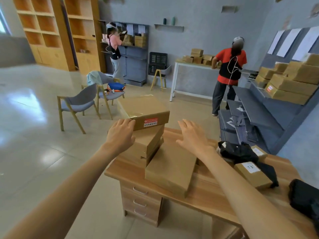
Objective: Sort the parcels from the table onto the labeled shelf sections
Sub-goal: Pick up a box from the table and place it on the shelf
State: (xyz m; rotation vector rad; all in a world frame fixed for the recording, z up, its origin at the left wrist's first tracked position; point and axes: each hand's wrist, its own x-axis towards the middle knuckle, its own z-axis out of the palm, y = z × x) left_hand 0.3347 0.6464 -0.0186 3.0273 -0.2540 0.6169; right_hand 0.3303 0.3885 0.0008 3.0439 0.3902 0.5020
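Observation:
Several brown cardboard parcels lie on a wooden desk (198, 200). The top parcel (143, 107), with a red label on its near side, caps a tilted stack at the desk's far left corner. My left hand (120, 133) touches the near left corner of that top parcel, fingers straight. Just right of the stack my right hand (191, 135) hovers with fingers spread, holding nothing. A flat parcel (170, 169) lies below it. A small parcel (253, 175) with a white handwritten label rests at the right. The grey shelf (259, 107) with stacked parcels (291, 81) stands at the right.
Black cloth (241, 152) lies across the desk's right side. Two grey chairs (77, 104) stand on the floor at the left. A person in red (229, 71) works at a white table behind the desk; another person (114, 47) stands at a far shelf.

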